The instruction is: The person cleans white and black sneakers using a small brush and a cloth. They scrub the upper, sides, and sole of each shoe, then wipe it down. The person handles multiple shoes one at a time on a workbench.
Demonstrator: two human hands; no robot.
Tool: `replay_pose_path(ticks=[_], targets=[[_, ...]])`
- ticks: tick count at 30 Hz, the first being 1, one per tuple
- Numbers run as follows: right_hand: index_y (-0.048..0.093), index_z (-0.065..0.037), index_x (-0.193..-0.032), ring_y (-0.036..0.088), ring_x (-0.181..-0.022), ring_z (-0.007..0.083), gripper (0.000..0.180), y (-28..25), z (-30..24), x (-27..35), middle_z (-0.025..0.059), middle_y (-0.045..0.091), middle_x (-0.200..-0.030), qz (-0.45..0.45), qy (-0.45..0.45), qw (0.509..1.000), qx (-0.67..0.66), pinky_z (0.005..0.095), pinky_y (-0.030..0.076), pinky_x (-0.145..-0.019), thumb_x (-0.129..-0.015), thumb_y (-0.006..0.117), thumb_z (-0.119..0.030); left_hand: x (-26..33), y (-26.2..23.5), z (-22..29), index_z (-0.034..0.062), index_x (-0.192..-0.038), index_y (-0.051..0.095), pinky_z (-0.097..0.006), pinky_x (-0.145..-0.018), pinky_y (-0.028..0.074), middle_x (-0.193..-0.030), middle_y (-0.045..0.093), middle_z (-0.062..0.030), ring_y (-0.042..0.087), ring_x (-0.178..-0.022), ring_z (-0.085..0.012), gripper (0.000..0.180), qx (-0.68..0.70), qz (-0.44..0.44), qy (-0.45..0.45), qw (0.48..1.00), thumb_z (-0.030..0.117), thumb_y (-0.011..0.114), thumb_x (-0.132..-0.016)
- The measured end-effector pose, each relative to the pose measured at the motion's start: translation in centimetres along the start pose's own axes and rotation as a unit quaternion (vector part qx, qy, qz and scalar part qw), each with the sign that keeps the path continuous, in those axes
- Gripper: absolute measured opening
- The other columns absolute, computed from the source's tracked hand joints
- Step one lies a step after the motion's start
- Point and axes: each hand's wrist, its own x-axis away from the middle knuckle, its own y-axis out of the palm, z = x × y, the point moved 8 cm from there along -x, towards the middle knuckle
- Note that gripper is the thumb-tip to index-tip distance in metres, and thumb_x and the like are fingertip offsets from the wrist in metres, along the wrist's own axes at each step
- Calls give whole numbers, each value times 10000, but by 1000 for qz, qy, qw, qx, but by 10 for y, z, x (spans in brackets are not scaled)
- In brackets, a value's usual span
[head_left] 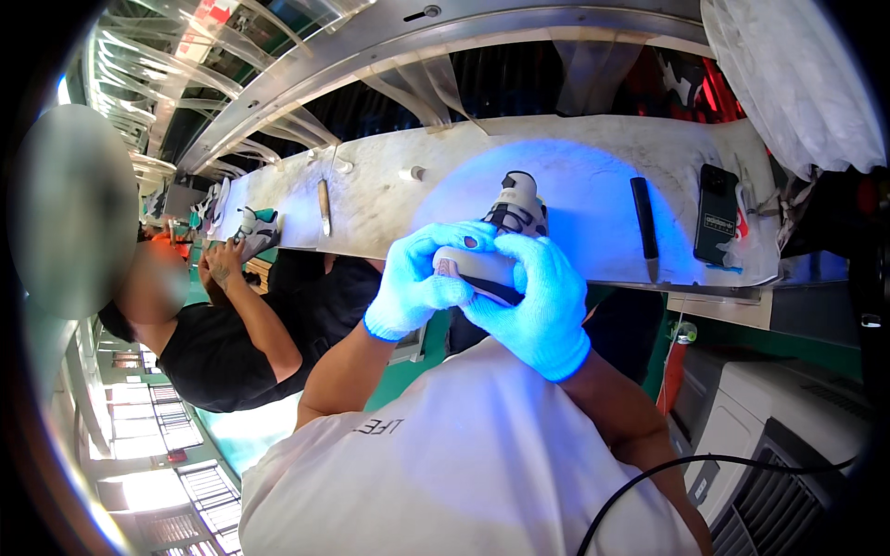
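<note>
A grey and white sneaker (pixel 516 215) with dark trim is held at the table's near edge. Its laced part and tongue point away from me, and the rounded end lies between my hands. My left hand (pixel 413 275), in a knitted glove with a small hole at one finger, grips the sneaker's left side. On the other side my right hand (pixel 545 310), gloved too, is closed round it with the thumb underneath. Blue light falls on both gloves and the shoe. The fingers hide much of the shoe's middle.
A black-handled blade (pixel 644 222) and a dark phone (pixel 715 215) lie on the white worktable (pixel 380 199) to the right. A wooden-handled tool (pixel 324 206) lies left. A co-worker (pixel 236 338) there handles another sneaker (pixel 259 233). A black cable (pixel 686 461) crosses at lower right.
</note>
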Motion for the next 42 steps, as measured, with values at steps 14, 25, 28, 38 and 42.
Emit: replay_pose_path(ticks=[14,25,28,38,42], targets=[[634,-80,-1327,663,-875,268,704,14,9,26,98,636,-1077,9,22,999,-41,408,593,-778,-755,1030,-191,9,-16,8,36,-1300,669,-507,-1230,506,-1485,672,-188,649,-1396,-290,548,51,50,-6,997,33,926,-817],[610,-67,-1444,666,-874,248,786,37,9,28,104,633,-1047,-57,58,992,-101,401,585,-738,-779,1016,-171,31,-40,11,54,-1300,675,-553,-1266,470,-1413,716,-157,629,-1454,-347,477,108,121,-56,985,95,898,-881],[620,-75,-1438,655,-867,273,785,39,11,30,104,633,-1039,-56,34,995,-69,418,570,-732,-771,1018,-185,34,-39,12,54,-1301,669,-561,-1269,468,-1409,716,-156,614,-1472,-348,493,96,120,-60,986,115,907,-874],[647,-88,-1344,660,-864,274,687,43,16,32,98,649,-1037,-63,-15,995,-74,415,564,-725,-772,1017,-179,31,-42,10,46,-1289,667,-554,-1278,457,-1387,718,-160,602,-1482,-354,503,75,99,-39,991,134,909,-857],[644,-76,-1324,675,-872,275,673,42,19,25,109,664,-1056,-51,-28,996,-65,399,575,-705,-777,1021,-187,30,-43,10,44,-1290,669,-547,-1277,456,-1388,715,-162,604,-1478,-355,499,68,95,-29,993,140,908,-863]])
